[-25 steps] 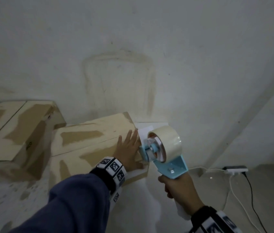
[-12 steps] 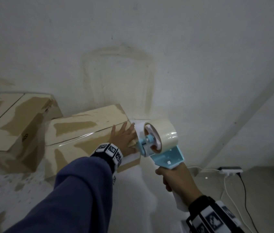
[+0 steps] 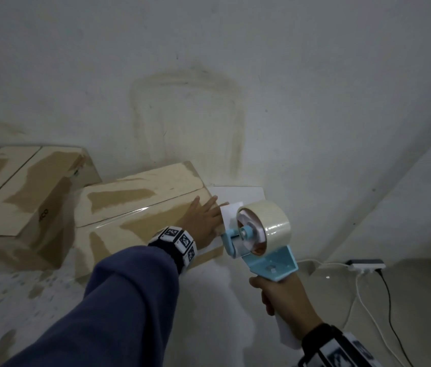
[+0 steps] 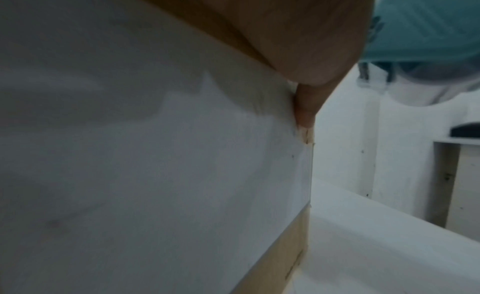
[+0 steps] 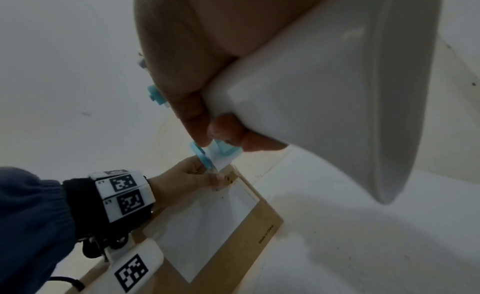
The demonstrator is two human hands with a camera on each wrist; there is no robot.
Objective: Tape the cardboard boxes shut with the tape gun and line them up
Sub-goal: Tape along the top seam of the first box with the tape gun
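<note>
The brown cardboard box, clear tape along its top seam and a white label on its end, lies on the white surface by the wall. The left hand presses flat, fingers straight, on its right end. The right hand grips the blue tape gun just beside those fingers.

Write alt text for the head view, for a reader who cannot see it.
A right hand grips a light blue tape gun loaded with a beige tape roll at the end of a brown cardboard box, while the left hand lies flat on the box top. A second cardboard box sits to its left against a stained white wall.
</note>
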